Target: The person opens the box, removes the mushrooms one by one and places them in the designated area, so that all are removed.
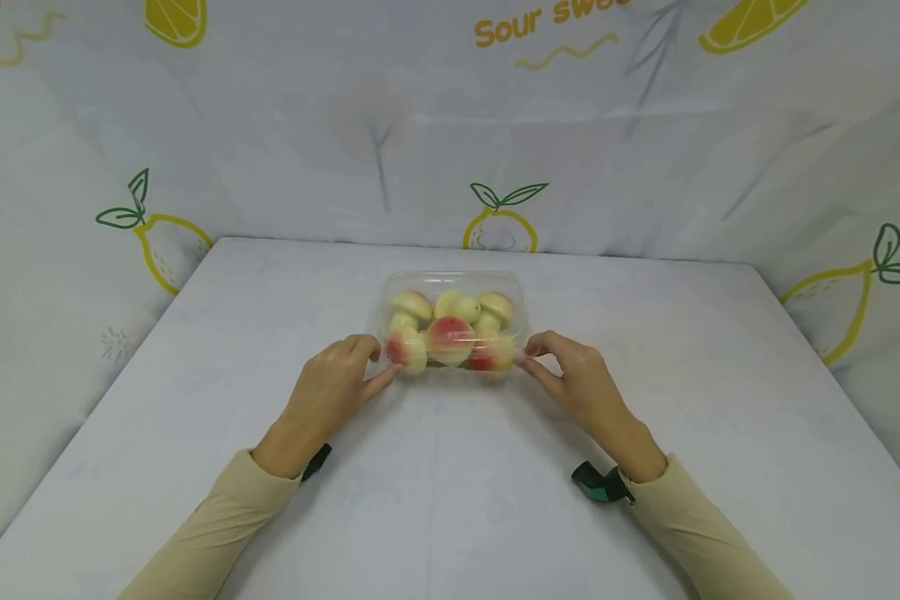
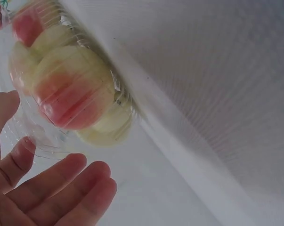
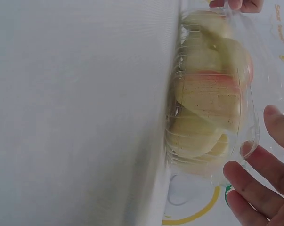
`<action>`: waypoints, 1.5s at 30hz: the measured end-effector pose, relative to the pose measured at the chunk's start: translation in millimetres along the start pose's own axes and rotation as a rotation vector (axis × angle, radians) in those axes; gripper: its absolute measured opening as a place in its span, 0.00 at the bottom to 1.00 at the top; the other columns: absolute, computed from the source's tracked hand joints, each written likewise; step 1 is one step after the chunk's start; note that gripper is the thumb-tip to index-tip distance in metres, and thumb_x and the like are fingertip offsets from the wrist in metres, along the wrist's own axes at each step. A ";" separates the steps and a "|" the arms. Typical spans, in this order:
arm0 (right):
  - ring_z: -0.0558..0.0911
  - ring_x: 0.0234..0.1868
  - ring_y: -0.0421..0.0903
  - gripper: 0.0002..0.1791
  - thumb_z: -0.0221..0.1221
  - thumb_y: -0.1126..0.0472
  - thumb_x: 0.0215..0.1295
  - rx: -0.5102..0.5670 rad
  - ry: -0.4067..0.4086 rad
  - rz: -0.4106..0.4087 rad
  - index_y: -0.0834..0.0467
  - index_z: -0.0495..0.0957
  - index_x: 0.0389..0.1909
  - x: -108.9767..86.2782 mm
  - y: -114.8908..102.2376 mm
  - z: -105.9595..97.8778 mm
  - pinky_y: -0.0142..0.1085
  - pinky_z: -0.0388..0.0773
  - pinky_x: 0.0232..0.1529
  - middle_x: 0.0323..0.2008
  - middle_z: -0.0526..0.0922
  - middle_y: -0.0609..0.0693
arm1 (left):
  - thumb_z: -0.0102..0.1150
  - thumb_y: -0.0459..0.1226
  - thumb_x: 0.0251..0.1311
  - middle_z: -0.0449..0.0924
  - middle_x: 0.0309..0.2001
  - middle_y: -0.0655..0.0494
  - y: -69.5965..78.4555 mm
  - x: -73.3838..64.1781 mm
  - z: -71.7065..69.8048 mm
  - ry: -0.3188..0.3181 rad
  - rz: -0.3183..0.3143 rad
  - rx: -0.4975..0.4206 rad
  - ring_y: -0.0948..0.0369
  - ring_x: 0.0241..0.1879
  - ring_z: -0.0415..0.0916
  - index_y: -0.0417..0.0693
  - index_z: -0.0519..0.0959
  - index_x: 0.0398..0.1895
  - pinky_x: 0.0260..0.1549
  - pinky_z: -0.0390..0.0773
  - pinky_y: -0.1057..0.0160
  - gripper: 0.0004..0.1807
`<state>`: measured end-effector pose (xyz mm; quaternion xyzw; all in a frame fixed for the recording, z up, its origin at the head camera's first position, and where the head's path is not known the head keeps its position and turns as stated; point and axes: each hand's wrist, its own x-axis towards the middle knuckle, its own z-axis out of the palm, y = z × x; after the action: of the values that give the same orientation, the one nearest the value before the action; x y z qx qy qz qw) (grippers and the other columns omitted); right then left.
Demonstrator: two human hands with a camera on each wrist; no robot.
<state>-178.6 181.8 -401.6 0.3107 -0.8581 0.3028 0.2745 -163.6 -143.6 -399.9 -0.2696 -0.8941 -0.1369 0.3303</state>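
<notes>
A clear plastic clamshell box [image 1: 450,279] lies on the table, filled with several pale yellow, red-blushed fruits [image 1: 451,340] that look like peaches. My left hand [image 1: 335,379] holds the box's near left corner between thumb and forefinger. At the near right corner, my right hand [image 1: 579,379] grips the rim the same way. In the left wrist view the other fingers [image 2: 85,188] spread below the plastic edge. The right wrist view shows the forefinger [image 3: 264,162] against the clear rim, with the thumb on its other side. Glare on the plastic hides how the lid sits.
The box stands on a white-covered table [image 1: 435,483]. Behind and beside it hangs a white cloth [image 1: 292,150] printed with lemons and lettering. A dark strap piece [image 1: 600,485] shows beneath the right wrist.
</notes>
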 end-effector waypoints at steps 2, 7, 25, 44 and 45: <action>0.85 0.32 0.49 0.17 0.75 0.69 0.46 0.005 -0.006 -0.003 0.62 0.78 0.35 0.1 0.0 0.6 0.46 0.82 0.34 0.29 0.85 0.53 | 0.76 0.42 0.50 0.76 0.22 0.54 -0.1 -0.2 0.8 -0.008 -0.009 -0.002 0.61 0.16 0.67 0.41 0.74 0.28 0.14 0.71 0.65 0.20; 0.84 0.36 0.50 0.19 0.74 0.67 0.50 0.022 -0.043 0.054 0.64 0.76 0.38 0.0 -2.4 0.4 0.47 0.83 0.39 0.32 0.83 0.55 | 0.76 0.40 0.50 0.69 0.19 0.56 -0.4 1.1 2.8 -0.001 0.048 0.052 0.62 0.15 0.64 0.42 0.70 0.25 0.13 0.68 0.66 0.20; 0.87 0.42 0.57 0.24 0.63 0.61 0.66 0.198 -0.311 0.495 0.69 0.68 0.56 1.6 -10.8 -3.9 0.52 0.83 0.48 0.37 0.87 0.59 | 0.70 0.26 0.46 0.65 0.17 0.54 -0.2 2.2 -2.5 0.033 0.246 0.162 0.62 0.14 0.59 0.40 0.68 0.27 0.10 0.64 0.69 0.16; 0.84 0.50 0.61 0.23 0.64 0.57 0.66 0.158 -0.321 0.463 0.66 0.69 0.54 -0.6 -9.7 -3.3 0.56 0.80 0.54 0.46 0.86 0.62 | 0.72 0.31 0.50 0.84 0.31 0.48 -4.0 3.4 -7.6 0.013 0.080 -0.011 0.56 0.26 0.82 0.39 0.78 0.31 0.21 0.82 0.62 0.10; 0.84 0.51 0.60 0.24 0.64 0.57 0.66 0.158 -0.324 0.468 0.66 0.68 0.55 -0.4 -9.4 -3.3 0.55 0.80 0.54 0.48 0.85 0.62 | 0.72 0.32 0.50 0.84 0.31 0.47 -4.7 3.6 -8.7 0.007 0.073 -0.019 0.56 0.26 0.82 0.39 0.78 0.32 0.21 0.82 0.63 0.11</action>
<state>-170.9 178.3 -396.4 0.1692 -0.9128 0.3702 0.0317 -164.1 -149.8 -391.3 -0.3048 -0.8811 -0.1344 0.3357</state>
